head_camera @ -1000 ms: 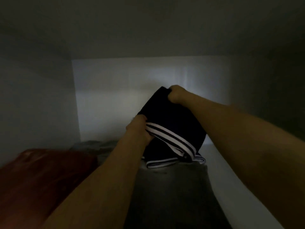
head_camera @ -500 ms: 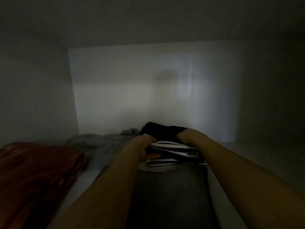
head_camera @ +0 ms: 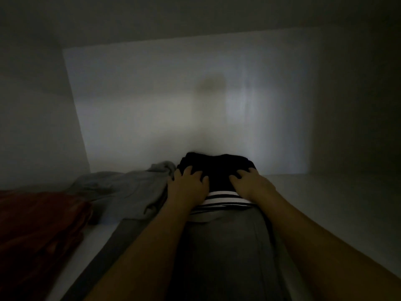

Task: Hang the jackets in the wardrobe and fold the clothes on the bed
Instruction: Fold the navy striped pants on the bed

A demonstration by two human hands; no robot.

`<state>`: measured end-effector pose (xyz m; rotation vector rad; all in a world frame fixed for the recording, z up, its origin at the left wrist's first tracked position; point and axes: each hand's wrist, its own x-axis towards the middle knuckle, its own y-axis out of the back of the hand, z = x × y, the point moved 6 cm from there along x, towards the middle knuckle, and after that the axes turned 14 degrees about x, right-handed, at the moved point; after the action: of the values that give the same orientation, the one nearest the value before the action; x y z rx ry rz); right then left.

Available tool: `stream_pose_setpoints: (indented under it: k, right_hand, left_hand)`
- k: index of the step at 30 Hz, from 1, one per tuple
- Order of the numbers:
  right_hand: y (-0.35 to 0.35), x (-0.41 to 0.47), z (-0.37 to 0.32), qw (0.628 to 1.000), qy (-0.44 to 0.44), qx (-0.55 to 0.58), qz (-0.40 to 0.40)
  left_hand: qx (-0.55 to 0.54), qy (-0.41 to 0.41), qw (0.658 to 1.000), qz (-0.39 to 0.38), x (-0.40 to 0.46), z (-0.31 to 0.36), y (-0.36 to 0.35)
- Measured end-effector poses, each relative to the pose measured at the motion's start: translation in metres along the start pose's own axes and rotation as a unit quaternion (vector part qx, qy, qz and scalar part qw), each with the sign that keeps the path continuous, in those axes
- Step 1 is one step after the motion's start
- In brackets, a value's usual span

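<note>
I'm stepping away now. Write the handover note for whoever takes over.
Left hand and right hand: both flat, fingers spread, pressing on the folded black garment with white stripes.
It lies at the back of the wardrobe shelf, on a grey folded garment.
Beside it: a crumpled light grey garment, then a red one.
Done: black garment placed.
Left: lift hands; jackets and bed are out of view.

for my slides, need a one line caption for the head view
Both hands, left hand and right hand, press a folded black striped garment onto a dim wardrobe shelf.
</note>
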<state>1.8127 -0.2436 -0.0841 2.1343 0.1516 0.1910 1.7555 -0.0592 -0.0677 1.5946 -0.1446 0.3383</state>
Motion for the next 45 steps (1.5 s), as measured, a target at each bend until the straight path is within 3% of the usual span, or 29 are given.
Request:
stream_pose_setpoints:
  k: [4, 8, 11, 13, 16, 19, 25, 30, 45]
  right_hand:
    - [-0.005, 0.002, -0.009, 1.000, 0.017, 0.020, -0.003]
    - [-0.007, -0.004, -0.015, 1.000, 0.016, 0.003, 0.007]
    - [0.000, -0.022, -0.017, 0.998, 0.001, 0.056, 0.029]
    - [0.015, -0.044, -0.025, 0.992, 0.039, 0.087, 0.082]
    - [0.045, -0.090, -0.038, 0.969, 0.117, 0.112, 0.185]
    - [0.068, -0.138, -0.044, 0.962, 0.129, 0.084, 0.224]
    - [0.118, -0.264, -0.021, 0.954, 0.027, 0.044, 0.294]
    - [0.150, -0.389, -0.009, 0.922, -0.095, -0.027, 0.375]
    - [0.164, -0.796, -0.050, 0.833, -0.245, -0.168, 0.466]
  left_hand:
    - [0.072, -0.013, 0.997, -0.017, 0.011, -0.008, 0.000]
    - [0.060, -0.009, 0.998, -0.013, 0.005, -0.012, 0.001]
    - [0.069, -0.004, 0.998, -0.001, -0.004, -0.010, 0.006]
    - [0.077, 0.001, 0.996, 0.037, -0.013, -0.008, 0.014]
    - [0.036, -0.010, 0.987, 0.158, -0.032, -0.002, 0.041]
    - [-0.026, -0.081, 0.965, 0.248, -0.056, 0.015, 0.072]
    - [-0.073, -0.200, 0.928, 0.306, -0.114, 0.056, 0.117]
    - [-0.127, -0.308, 0.886, 0.321, -0.187, 0.114, 0.154]
    - [-0.201, -0.516, 0.766, 0.326, -0.522, 0.237, 0.268]
